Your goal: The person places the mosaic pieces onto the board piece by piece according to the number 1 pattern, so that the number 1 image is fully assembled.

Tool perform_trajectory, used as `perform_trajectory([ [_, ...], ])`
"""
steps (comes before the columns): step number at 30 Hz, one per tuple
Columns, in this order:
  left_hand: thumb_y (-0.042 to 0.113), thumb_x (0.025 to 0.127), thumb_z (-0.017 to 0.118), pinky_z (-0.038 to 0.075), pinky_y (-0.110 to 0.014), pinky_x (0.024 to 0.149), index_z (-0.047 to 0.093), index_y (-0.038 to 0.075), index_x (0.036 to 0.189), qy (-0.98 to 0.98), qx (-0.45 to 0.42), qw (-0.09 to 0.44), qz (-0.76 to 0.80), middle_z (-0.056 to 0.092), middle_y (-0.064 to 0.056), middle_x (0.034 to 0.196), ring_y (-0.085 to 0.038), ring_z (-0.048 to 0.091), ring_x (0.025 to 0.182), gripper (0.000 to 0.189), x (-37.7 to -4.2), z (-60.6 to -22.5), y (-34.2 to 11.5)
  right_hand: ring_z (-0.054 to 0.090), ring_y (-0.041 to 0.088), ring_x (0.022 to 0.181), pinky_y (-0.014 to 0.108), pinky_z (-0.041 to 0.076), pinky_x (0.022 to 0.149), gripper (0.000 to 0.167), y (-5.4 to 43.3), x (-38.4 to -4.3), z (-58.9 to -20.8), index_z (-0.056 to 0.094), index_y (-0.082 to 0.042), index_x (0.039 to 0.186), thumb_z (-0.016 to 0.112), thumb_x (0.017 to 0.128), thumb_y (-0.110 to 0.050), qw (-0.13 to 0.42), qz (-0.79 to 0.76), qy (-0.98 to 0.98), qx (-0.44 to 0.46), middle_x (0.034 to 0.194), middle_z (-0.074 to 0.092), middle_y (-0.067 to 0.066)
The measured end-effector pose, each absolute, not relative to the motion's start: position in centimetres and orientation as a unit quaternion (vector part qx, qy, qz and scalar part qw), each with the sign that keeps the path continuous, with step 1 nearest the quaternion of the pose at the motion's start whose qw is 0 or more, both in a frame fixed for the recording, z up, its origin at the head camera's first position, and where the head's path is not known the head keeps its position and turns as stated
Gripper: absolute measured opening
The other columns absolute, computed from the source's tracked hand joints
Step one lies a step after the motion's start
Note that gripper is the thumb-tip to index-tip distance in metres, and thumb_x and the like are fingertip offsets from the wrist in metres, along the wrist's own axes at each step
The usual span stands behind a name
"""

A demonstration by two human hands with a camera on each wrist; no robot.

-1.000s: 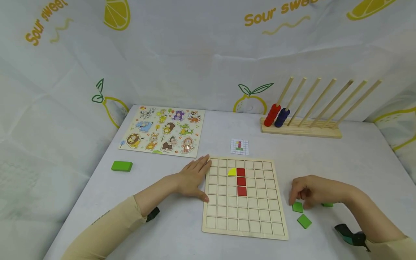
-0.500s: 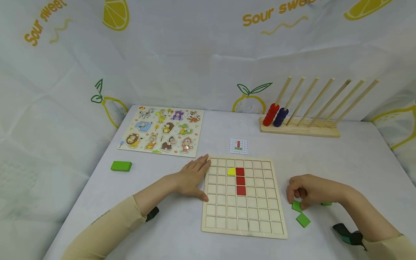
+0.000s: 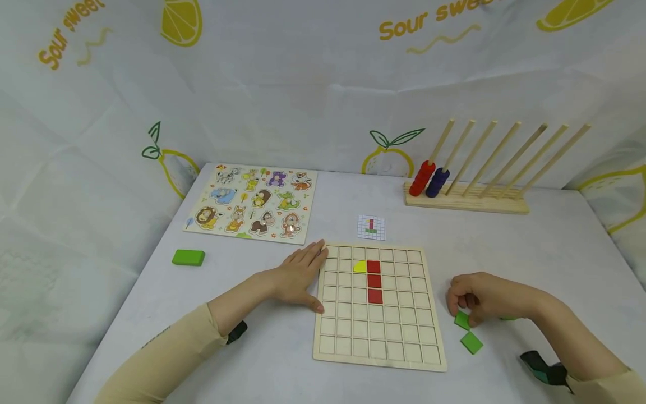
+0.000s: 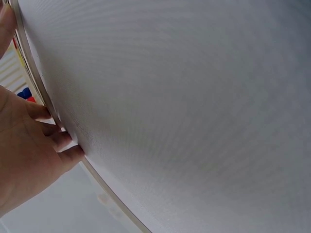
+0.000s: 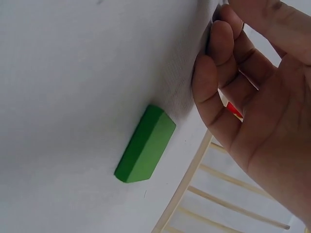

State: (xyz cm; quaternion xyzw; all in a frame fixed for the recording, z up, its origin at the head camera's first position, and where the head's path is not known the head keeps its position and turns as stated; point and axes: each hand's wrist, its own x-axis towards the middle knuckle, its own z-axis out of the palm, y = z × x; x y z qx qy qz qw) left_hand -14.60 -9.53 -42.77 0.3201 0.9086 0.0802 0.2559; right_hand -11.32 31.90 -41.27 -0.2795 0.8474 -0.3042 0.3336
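My left hand lies at the left edge of the wooden grid board, fingers spread and thumb stretched along the rim. In the left wrist view the fingertips touch the board's edge. On the grid sit a yellow quarter-round tile and a column of red tiles. To the right of the board, my right hand pinches a green square tile between thumb and index finger, low at the table. A second green tile lies just in front, and a green piece is partly hidden beneath the wrist.
Behind the board lies a small printed pattern card. An animal puzzle is at the back left, with a green block nearer. A wooden peg rack with red and blue beads stands at the back right.
The right thumb has closed in against the green tile, which has turned slightly between thumb and finger. The left hand and the board have stayed put.
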Motion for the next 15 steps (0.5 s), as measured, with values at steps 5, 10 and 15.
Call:
perform_trajectory([
  [5,0.065,0.076,0.072,0.009,-0.051,0.128,0.003,0.005,0.159,0.908,0.322,0.255,0.079,-0.011,-0.012,0.168,-0.03,-0.004,0.158,0.123,-14.64,-42.75,-9.57,0.048,0.001,0.074,0.021,0.042,0.06,0.033,31.79,-11.25,-41.37,0.066,-0.023,0.086,0.079,0.067,0.0,0.33,-0.3,0.852,-0.275,0.08,0.053,-0.007],
  [10,0.066,0.076,0.071,0.009,-0.052,0.128,0.004,0.005,0.159,0.908,0.324,0.254,0.078,-0.011,-0.013,0.168,-0.031,-0.003,0.158,0.123,-14.67,-42.75,-9.59,0.047,0.001,0.072,0.021,0.042,0.058,0.035,31.7,-11.22,-41.43,0.063,-0.021,0.084,0.08,0.064,0.001,0.328,-0.298,0.856,-0.265,0.078,0.053,-0.007],
  [15,0.066,0.076,0.072,0.009,-0.052,0.128,0.003,0.005,0.159,0.908,0.323,0.255,0.079,-0.01,-0.013,0.168,-0.031,-0.003,0.158,0.124,-14.71,-42.77,-9.58,0.048,0.001,0.071,0.021,0.042,0.057,0.032,31.49,-11.18,-41.37,0.061,-0.022,0.082,0.081,0.065,-0.003,0.321,-0.283,0.869,-0.25,0.077,0.054,-0.009],
])
